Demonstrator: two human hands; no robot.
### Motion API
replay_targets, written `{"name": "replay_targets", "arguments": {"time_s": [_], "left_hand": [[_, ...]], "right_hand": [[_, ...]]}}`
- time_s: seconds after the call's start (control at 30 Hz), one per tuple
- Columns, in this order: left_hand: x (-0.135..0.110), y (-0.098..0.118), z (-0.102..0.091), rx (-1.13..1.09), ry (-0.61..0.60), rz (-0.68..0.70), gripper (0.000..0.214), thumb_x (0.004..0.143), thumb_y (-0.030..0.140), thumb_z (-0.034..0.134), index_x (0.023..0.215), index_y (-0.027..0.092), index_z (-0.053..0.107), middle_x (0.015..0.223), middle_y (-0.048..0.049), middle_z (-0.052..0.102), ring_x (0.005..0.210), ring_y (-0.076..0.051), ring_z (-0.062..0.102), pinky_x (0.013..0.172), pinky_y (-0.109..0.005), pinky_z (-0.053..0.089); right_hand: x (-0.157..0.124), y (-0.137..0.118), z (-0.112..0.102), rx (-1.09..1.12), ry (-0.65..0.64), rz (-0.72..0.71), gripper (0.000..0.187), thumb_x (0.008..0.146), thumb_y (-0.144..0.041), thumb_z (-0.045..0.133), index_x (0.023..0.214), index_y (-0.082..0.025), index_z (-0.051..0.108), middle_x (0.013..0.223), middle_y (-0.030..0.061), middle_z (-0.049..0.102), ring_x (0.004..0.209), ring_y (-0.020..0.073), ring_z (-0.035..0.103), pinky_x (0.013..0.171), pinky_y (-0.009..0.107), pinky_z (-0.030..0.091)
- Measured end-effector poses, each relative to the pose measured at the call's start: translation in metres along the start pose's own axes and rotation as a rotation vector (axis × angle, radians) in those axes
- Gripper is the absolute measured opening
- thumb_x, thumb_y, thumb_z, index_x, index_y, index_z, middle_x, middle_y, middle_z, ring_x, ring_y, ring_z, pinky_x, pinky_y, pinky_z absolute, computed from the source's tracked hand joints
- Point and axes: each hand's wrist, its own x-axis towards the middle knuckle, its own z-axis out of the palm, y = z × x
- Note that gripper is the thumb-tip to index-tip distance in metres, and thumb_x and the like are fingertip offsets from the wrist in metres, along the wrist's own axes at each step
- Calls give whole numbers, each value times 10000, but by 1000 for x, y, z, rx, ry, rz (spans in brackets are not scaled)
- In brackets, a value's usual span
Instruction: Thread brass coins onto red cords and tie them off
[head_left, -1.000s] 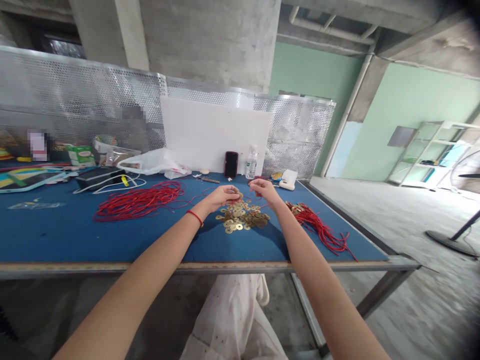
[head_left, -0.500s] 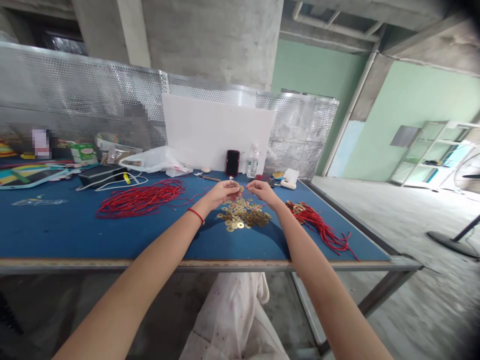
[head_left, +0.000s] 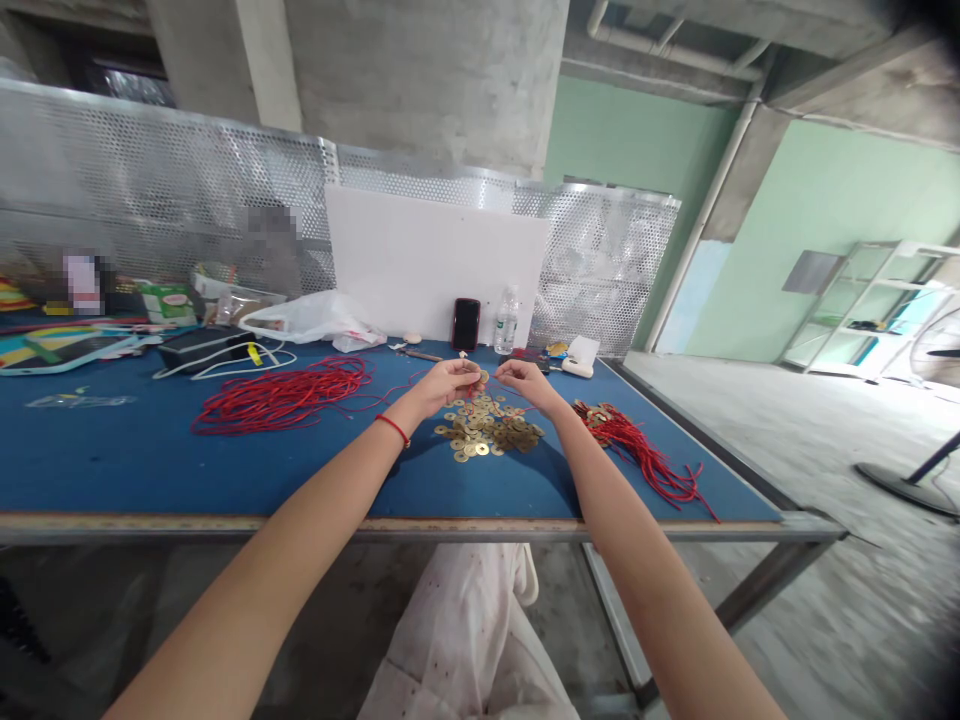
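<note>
Blue tabletop (head_left: 150, 480), round brassy coins (head_left: 491, 433) piled mid-table
Left hand (head_left: 445, 386) pinches one coin (head_left: 484, 377), far side of pile; right hand's (head_left: 526, 381) bunched, can't tell on what. Stringy red cords (head_left: 281, 397) left, flat blue to near edge.

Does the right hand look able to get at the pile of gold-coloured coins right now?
Likely yes: the right hand is just beyond the pile of gold-coloured coins, whose near side looks uncovered.
</note>
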Motion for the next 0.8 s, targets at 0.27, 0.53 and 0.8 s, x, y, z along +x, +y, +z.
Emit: {"name": "replay_targets", "arguments": {"time_s": [0.27,0.53,0.8], "left_hand": [[-1,0,2,12,10,3,293,646,302,775,816,126,614,757,-34,641,676,-113,585,664,-253,453],[0,-1,1,11,18,2,302,647,301,779,847,132,629,808,-49,661,700,-119,600,682,-258,474],[2,-3,-1,-6,35,13,300,648,291,780,846,126,626,806,-56,661,710,-124,613,686,-262,482]], "right_hand": [[-3,-10,4,-14,-51,-41,170,723,-316,593,770,-162,651,744,11,622,669,122,485,645,244,365],[-3,-8,3,51,12,0,174,714,-336,626,776,-174,648,735,-2,614,689,122,501,676,247,385],[-3,-9,3,58,6,31,187,701,-347,633,770,-174,642,718,-7,603,662,112,483,632,232,389]]}}
